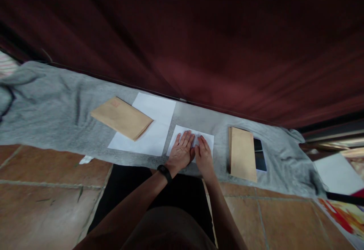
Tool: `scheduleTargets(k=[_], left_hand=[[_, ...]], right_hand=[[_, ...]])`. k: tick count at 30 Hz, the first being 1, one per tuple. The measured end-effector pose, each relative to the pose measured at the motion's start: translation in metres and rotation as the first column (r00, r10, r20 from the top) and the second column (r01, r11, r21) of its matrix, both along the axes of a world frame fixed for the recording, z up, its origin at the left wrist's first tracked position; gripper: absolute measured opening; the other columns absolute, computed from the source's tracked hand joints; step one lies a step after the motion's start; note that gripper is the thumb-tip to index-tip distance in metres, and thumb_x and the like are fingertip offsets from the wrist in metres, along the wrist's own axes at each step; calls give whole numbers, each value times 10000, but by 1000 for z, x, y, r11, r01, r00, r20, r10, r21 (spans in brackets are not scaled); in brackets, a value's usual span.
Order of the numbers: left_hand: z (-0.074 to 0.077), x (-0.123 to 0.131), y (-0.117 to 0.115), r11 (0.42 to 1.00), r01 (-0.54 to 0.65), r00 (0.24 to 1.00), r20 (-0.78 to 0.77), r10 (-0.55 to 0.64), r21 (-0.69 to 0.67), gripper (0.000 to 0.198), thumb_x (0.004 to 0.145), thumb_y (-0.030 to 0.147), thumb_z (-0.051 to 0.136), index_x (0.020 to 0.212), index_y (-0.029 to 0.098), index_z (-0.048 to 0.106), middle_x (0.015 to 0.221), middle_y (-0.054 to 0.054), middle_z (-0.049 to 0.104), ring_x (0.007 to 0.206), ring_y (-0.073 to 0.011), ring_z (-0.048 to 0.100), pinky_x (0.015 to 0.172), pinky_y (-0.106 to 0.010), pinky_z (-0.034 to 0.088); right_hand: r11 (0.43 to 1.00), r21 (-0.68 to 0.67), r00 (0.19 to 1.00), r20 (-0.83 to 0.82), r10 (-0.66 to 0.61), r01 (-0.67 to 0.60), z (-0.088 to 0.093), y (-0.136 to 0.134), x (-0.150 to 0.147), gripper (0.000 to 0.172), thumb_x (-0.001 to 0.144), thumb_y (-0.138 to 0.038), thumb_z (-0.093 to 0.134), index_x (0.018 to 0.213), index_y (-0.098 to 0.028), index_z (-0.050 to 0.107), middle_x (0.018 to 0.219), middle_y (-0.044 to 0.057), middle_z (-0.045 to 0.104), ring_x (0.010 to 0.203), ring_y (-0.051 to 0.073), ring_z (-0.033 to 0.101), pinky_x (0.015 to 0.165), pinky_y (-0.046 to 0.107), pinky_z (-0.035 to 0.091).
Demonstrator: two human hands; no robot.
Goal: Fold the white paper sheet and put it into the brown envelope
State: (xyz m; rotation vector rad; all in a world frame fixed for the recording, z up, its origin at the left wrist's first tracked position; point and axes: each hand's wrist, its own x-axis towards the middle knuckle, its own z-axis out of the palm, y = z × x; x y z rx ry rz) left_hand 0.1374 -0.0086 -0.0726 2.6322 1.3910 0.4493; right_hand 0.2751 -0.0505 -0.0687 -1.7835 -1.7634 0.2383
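Note:
A small white sheet of paper (pixel 207 138) lies on a grey cloth (pixel 57 106) spread over the tiled floor. My left hand (pixel 181 150) rests flat on it, fingers stretched forward, a black band on the wrist. My right hand (pixel 203 155) lies flat beside it, touching the same sheet with its fingers out. Both hands press down and hold nothing.
A stack of white sheets (pixel 155 123) lies left of the hands, with a brown envelope (pixel 121 118) overlapping its left corner. To the right sits a pile of brown envelopes (pixel 242 152) and a dark tablet-like slab (pixel 259 155). A dark red curtain (pixel 199 33) hangs behind; papers (pixel 338 174) lie far right.

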Motion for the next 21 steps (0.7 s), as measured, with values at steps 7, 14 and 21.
scheduleTargets(k=[7,14,21], left_hand=[[-1,-3,4,1000,-3,1000,3,3,-9,555,1009,245,348,1545,106,373,1646,-118,320,1551,-238,218,1281,-479,170],[-3,-10,16,997,-80,997,21,80,22,581,1023,290,334,1558,62,331,1635,-148,324,1547,-249,225,1268,-463,214],[-3,-15,14,985,-173,984,54,172,3,615,1025,326,328,1564,31,301,1631,-181,312,1548,-268,212,1263,-472,231]], right_hand=[[997,-70,948,317,11,12,-10,2,-7,474,1078,-265,331,1514,-119,445,1606,157,386,1508,260,311,1226,519,245],[992,-44,915,394,-88,114,-13,5,-1,512,1081,-361,346,1555,-172,396,1623,153,354,1487,277,350,1210,507,257],[984,-20,903,402,-152,175,-18,3,13,554,1084,-391,319,1563,-119,370,1591,187,399,1467,303,381,1185,507,296]])
